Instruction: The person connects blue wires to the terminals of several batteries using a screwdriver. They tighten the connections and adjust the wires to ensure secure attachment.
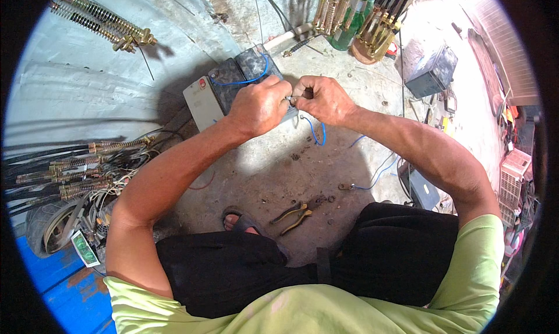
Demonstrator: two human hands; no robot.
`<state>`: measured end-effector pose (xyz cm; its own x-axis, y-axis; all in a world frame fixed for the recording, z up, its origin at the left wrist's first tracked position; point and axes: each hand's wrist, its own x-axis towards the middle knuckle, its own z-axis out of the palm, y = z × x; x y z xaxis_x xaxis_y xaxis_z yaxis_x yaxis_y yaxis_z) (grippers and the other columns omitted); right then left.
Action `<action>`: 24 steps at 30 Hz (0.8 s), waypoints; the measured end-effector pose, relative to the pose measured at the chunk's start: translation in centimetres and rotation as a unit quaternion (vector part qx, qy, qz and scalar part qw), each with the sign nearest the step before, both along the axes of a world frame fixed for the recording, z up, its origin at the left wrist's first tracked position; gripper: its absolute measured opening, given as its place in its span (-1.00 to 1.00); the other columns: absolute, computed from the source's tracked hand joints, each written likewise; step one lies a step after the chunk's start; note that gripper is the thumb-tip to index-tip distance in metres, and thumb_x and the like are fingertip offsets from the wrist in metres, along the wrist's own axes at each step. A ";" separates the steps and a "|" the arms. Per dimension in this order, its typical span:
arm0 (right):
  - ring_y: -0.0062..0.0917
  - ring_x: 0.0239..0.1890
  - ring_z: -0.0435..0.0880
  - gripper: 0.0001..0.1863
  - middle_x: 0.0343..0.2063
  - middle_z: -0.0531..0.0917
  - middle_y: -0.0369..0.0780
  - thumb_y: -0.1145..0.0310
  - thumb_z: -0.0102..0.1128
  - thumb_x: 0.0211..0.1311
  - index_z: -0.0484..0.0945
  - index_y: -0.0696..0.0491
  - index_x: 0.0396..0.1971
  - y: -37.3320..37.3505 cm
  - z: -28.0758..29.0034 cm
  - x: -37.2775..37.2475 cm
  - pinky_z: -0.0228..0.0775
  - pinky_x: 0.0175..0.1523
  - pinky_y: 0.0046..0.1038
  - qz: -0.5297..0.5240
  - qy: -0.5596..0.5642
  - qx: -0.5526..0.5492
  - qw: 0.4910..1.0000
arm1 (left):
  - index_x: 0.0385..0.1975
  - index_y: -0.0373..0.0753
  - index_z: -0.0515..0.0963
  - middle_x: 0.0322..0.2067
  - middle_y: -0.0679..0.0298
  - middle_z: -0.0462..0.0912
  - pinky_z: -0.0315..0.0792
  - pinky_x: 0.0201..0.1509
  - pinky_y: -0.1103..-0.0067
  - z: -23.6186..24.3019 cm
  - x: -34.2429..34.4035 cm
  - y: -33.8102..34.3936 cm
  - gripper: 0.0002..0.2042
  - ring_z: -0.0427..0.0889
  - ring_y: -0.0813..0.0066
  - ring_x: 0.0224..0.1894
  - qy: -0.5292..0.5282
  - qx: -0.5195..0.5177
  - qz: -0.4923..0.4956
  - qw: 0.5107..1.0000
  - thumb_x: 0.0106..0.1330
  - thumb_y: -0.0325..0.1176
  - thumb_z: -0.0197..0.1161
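My left hand and my right hand meet fingertip to fingertip over a dark battery on the concrete floor. Both pinch a small metal end of a blue wire, which hangs in a loop below my right hand. Another stretch of blue wire curves across the battery's top. The exact piece between the fingers is too small to make out.
Pliers lie on the floor near my sandalled foot. Bundles of cables with brass springs lie at left, more hang at top. A second battery sits at upper right, a dark box by my right knee.
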<state>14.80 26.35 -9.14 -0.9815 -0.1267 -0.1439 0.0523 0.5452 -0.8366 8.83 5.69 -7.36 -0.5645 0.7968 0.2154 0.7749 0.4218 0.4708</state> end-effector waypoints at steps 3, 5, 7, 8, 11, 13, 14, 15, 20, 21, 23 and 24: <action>-0.32 -0.36 0.72 -0.82 -0.47 0.72 -0.17 0.28 0.35 0.13 0.64 0.06 -0.37 0.0 -0.1 -0.1 0.55 -0.17 -0.27 0.002 -0.001 -0.007 1.000 | -0.29 -0.25 0.55 -0.38 0.04 0.55 0.51 -0.26 0.16 0.5 -0.1 0.0 -0.84 0.62 -0.10 -0.28 -0.003 -0.008 -0.026 1.000 0.18 -0.45 0.36; -0.31 -0.36 0.73 -0.81 -0.46 0.72 -0.16 0.26 0.35 0.13 0.64 0.06 -0.37 0.1 -0.2 -0.1 0.55 -0.16 -0.27 -0.002 -0.006 -0.015 1.000 | -0.31 -0.26 0.55 -0.40 0.05 0.54 0.50 -0.26 0.17 0.5 -0.6 0.1 -0.85 0.61 -0.10 -0.29 -0.007 -0.018 -0.037 0.999 0.18 -0.44 0.37; -0.30 -0.35 0.73 -0.79 -0.45 0.72 -0.16 0.24 0.35 0.13 0.64 0.06 -0.37 0.3 -0.1 0.0 0.55 -0.16 -0.26 -0.009 -0.016 0.002 1.000 | -0.32 -0.28 0.56 -0.40 0.05 0.55 0.50 -0.25 0.19 0.3 -1.0 0.3 -0.86 0.62 -0.08 -0.30 -0.022 -0.015 -0.038 0.999 0.18 -0.44 0.37; -0.29 -0.34 0.73 -0.79 -0.45 0.72 -0.15 0.22 0.35 0.12 0.64 0.06 -0.37 0.3 0.1 0.1 0.55 -0.16 -0.26 -0.011 -0.023 0.022 0.999 | -0.32 -0.29 0.57 -0.40 0.05 0.55 0.50 -0.25 0.20 0.2 -1.1 0.2 -0.86 0.62 -0.07 -0.31 -0.036 -0.008 -0.031 0.999 0.19 -0.44 0.37; -0.27 -0.33 0.74 -0.76 -0.43 0.73 -0.14 0.20 0.34 0.12 0.65 0.06 -0.36 0.2 0.6 0.4 0.55 -0.15 -0.25 -0.005 -0.035 0.043 0.998 | -0.36 -0.26 0.61 -0.42 0.04 0.58 0.50 -0.22 0.21 -0.3 -1.2 -0.3 -0.91 0.63 -0.05 -0.31 -0.063 0.031 -0.014 0.997 0.20 -0.42 0.34; -0.26 -0.31 0.74 -0.75 -0.42 0.73 -0.13 0.19 0.34 0.13 0.65 0.07 -0.35 0.3 0.6 0.6 0.55 -0.15 -0.24 0.001 -0.032 0.037 0.999 | -0.37 -0.25 0.64 -0.43 0.03 0.59 0.50 -0.22 0.21 -0.7 -1.4 -0.6 -0.93 0.63 -0.04 -0.31 -0.071 0.057 -0.013 0.996 0.21 -0.41 0.32; -0.26 -0.31 0.74 -0.75 -0.42 0.73 -0.13 0.19 0.34 0.13 0.66 0.07 -0.35 0.5 0.4 0.6 0.55 -0.14 -0.24 0.003 -0.026 0.030 0.999 | -0.35 -0.24 0.66 -0.42 0.03 0.60 0.50 -0.22 0.21 -0.7 -1.4 -0.5 -0.92 0.63 -0.04 -0.31 -0.071 0.068 -0.018 0.995 0.21 -0.41 0.32; -0.25 -0.31 0.74 -0.75 -0.41 0.73 -0.13 0.19 0.34 0.13 0.66 0.07 -0.34 0.6 0.3 0.7 0.55 -0.14 -0.24 0.006 -0.021 0.023 0.999 | -0.34 -0.24 0.67 -0.42 0.02 0.60 0.50 -0.22 0.21 -0.7 -1.3 -0.4 -0.91 0.63 -0.04 -0.31 -0.072 0.078 -0.023 0.994 0.21 -0.42 0.32; -0.26 -0.31 0.74 -0.75 -0.43 0.73 -0.13 0.19 0.33 0.13 0.65 0.08 -0.35 0.6 0.3 0.7 0.55 -0.14 -0.24 0.004 -0.020 0.023 1.000 | -0.28 -0.30 0.68 -0.39 0.03 0.61 0.51 -0.19 0.28 -0.7 -1.6 -0.5 -0.88 0.64 0.01 -0.30 -0.070 0.056 -0.035 0.995 0.22 -0.46 0.32; -0.26 -0.32 0.74 -0.74 -0.43 0.73 -0.13 0.19 0.34 0.13 0.65 0.09 -0.35 0.5 0.3 0.7 0.55 -0.14 -0.23 0.001 -0.020 0.022 1.000 | -0.26 -0.32 0.67 -0.38 0.03 0.62 0.51 -0.19 0.31 -0.8 -1.6 -0.5 -0.87 0.65 0.03 -0.29 -0.066 0.050 -0.040 0.996 0.22 -0.48 0.32; -0.26 -0.32 0.74 -0.74 -0.44 0.73 -0.13 0.19 0.34 0.12 0.65 0.09 -0.35 0.6 0.5 0.8 0.56 -0.14 -0.25 -0.001 -0.024 0.033 0.999 | -0.26 -0.32 0.67 -0.38 0.04 0.61 0.51 -0.18 0.30 -0.8 -1.4 -0.5 -0.87 0.64 0.03 -0.29 -0.073 0.048 -0.035 0.996 0.22 -0.48 0.32; -0.27 -0.32 0.74 -0.74 -0.44 0.73 -0.13 0.19 0.33 0.12 0.65 0.09 -0.35 0.6 0.6 0.8 0.56 -0.13 -0.25 -0.002 -0.025 0.039 0.999 | -0.26 -0.32 0.67 -0.38 0.04 0.61 0.50 -0.18 0.30 -0.7 -1.3 -0.4 -0.87 0.64 0.03 -0.29 -0.076 0.047 -0.032 0.995 0.22 -0.48 0.32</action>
<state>15.64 26.93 -8.57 -0.9730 -0.1097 -0.2029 0.0958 0.6078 -0.7883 7.51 5.31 -8.08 -0.5447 0.8130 0.2058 0.7156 0.3227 0.6194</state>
